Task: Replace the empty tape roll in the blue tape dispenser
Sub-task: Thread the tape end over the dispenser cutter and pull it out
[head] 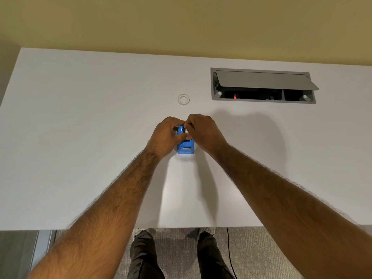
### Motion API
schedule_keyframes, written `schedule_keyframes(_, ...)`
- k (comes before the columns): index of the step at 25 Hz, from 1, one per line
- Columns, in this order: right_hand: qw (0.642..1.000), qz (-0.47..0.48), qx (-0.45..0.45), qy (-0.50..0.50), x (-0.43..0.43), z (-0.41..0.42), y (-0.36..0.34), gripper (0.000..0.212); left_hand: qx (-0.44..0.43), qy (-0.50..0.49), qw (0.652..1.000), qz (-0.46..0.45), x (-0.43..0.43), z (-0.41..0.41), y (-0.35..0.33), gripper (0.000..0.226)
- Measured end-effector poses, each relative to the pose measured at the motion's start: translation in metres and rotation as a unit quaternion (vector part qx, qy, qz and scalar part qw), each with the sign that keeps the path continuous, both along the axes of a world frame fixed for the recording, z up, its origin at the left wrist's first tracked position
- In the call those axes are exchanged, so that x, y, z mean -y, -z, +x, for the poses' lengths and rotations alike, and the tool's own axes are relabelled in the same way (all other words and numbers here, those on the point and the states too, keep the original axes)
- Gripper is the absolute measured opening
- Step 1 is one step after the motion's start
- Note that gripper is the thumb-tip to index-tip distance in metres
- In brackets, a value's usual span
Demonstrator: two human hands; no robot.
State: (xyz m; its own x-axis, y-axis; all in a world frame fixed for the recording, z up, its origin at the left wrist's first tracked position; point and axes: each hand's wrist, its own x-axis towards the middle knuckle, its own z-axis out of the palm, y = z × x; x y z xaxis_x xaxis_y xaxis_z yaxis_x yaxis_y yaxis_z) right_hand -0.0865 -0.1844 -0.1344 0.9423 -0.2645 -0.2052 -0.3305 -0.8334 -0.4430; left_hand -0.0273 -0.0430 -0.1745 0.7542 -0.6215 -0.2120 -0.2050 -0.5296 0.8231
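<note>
1. blue tape dispenser sits on the white surface near the middle, its long axis running away from the person, the cutter end nearest the body.
2. left hand is curled around the dispenser's left side, thumb across the top, steadying it.
3. right hand has its fingers pinched at the far upper part of the dispenser, where the roll sits; something pale shows under the fingertips, but whether it is the core or tape cannot be told.
4. a whitish tape roll lies flat on the surface just beyond both hands, apart from them, slightly to the left of the dispenser's line; whether it is the new or the spent one cannot be told.
5. judgement: the roll lies straight ahead and about equally near either hand; with the left holding the body, the right is the freer to reach forward.
6. an open cable hatch lies well off to the right.
</note>
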Motion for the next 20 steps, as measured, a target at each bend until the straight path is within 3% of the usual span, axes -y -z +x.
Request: schedule_keyframes(20,0.998,0.043,0.032,0.019,0.0018,-0.0025,0.0031,0.021,-0.022,-0.010,1.000,-0.007,-0.0003,-0.0012,-0.0060,0.038)
